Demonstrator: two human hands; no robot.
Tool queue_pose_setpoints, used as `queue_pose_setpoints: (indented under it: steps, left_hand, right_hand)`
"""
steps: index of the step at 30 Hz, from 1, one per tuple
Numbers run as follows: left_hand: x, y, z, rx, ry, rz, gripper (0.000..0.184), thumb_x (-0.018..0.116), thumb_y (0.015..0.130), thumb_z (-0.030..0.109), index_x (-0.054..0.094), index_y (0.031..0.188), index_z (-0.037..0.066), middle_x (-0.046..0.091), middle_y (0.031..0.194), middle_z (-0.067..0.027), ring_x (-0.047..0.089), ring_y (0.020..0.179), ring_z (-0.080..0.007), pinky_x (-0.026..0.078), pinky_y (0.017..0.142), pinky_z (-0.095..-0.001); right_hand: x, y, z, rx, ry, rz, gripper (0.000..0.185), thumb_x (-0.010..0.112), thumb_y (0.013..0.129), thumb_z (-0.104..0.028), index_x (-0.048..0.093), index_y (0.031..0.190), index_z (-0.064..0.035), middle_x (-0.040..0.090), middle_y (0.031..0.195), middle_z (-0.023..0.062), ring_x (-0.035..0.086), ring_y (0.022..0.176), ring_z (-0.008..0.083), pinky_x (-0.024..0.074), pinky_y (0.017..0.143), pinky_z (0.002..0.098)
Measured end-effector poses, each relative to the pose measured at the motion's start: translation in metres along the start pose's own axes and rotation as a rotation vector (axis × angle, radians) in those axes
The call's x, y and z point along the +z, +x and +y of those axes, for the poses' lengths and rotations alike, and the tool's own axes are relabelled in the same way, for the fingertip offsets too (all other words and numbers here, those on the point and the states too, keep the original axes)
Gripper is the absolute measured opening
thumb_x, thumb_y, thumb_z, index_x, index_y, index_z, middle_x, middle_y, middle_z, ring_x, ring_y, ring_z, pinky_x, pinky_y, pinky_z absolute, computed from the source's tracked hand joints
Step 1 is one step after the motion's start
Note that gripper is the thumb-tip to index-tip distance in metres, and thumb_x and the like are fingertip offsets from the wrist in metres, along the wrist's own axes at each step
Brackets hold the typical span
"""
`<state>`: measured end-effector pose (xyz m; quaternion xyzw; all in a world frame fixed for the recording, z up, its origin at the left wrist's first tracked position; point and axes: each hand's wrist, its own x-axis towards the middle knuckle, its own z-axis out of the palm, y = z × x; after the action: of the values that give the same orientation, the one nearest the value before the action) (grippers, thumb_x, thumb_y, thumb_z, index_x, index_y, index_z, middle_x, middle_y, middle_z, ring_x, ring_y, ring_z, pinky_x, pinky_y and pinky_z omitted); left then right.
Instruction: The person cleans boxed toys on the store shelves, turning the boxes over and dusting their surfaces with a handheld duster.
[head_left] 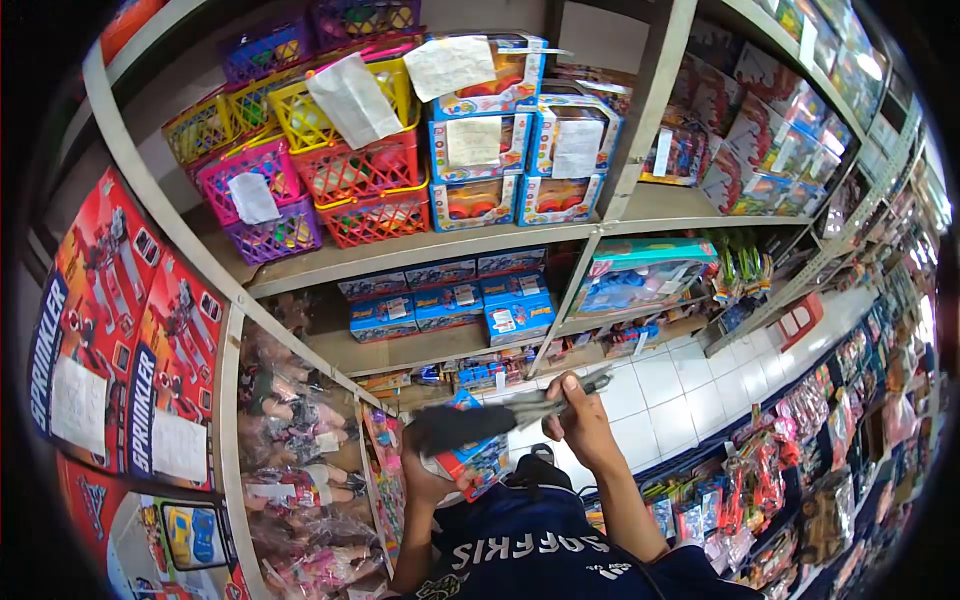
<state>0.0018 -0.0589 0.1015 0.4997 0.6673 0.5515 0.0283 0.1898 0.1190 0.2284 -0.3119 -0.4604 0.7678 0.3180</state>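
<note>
My right hand (582, 420) is closed around the grey handle of a duster-like brush (455, 428), whose dark head is smeared by motion. The handle's far end sticks out past my fingers to the upper right. In my left hand (425, 475) is a small red and blue toy box (485, 468), held in front of my dark shirt (560, 540). The dark brush head lies across the view of the box's upper part and some of my left fingers. Whether the brush touches the box I cannot tell.
Metal shelves (430, 243) ahead carry plastic baskets (370, 190), boxed toys (475, 200) and blue boxes (445, 305). At left stand red "Sprinkler" boxes (110, 290) and bagged dolls (295, 490). Hanging packaged toys (760, 480) line the right side, beyond the white tiled floor (670, 400).
</note>
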Motion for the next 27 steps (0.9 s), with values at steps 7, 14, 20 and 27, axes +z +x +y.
queue_pose_setpoints:
  steps: [7, 14, 20, 27]
  left_hand:
    - [0.007, 0.018, -0.002, 0.272, 0.107, -0.313, 0.067, 0.088, 0.053, 0.036, 0.066, 0.110, 0.009, 0.068, 0.105, -0.0089, 0.063, 0.099, -0.0246, 0.047, 0.096, -0.0402]
    - [0.026, 0.015, 0.008, -0.015, -0.185, -0.362, 0.072, 0.089, 0.053, 0.035, 0.065, 0.114, 0.007, 0.070, 0.108, -0.0110, 0.066, 0.101, -0.0282, 0.048, 0.098, -0.0426]
    - [0.033, 0.024, 0.018, 0.155, -0.179, -0.450, 0.075, 0.057, 0.086, 0.054, 0.049, 0.137, 0.000, 0.064, 0.123, -0.0174, 0.063, 0.111, -0.0289, 0.035, 0.112, -0.0428]
    - [0.041, 0.024, 0.019, -0.046, -0.361, -0.527, 0.067, 0.062, 0.083, 0.050, 0.059, 0.129, 0.001, 0.062, 0.130, -0.0137, 0.058, 0.121, -0.0283, 0.033, 0.112, -0.0402]
  right_hand:
    - [-0.011, -0.005, 0.008, 0.053, -0.120, 0.014, 0.045, 0.046, 0.101, -0.048, 0.056, 0.092, -0.0054, 0.046, 0.054, 0.0014, 0.045, 0.049, 0.0111, 0.0367, 0.051, 0.0260]
    - [-0.025, -0.012, 0.017, 0.096, -0.076, 0.027, 0.044, 0.041, 0.103, -0.046, 0.056, 0.091, -0.0062, 0.045, 0.052, 0.0011, 0.044, 0.047, 0.0099, 0.0369, 0.051, 0.0247]
    - [-0.032, -0.014, 0.014, 0.061, -0.071, 0.151, 0.045, 0.041, 0.103, -0.046, 0.056, 0.091, -0.0063, 0.044, 0.052, -0.0003, 0.041, 0.046, 0.0089, 0.0342, 0.049, 0.0238]
    - [-0.035, -0.011, 0.011, 0.060, -0.058, 0.151, 0.046, 0.042, 0.103, -0.049, 0.057, 0.091, -0.0072, 0.043, 0.054, -0.0018, 0.039, 0.045, 0.0072, 0.0319, 0.046, 0.0230]
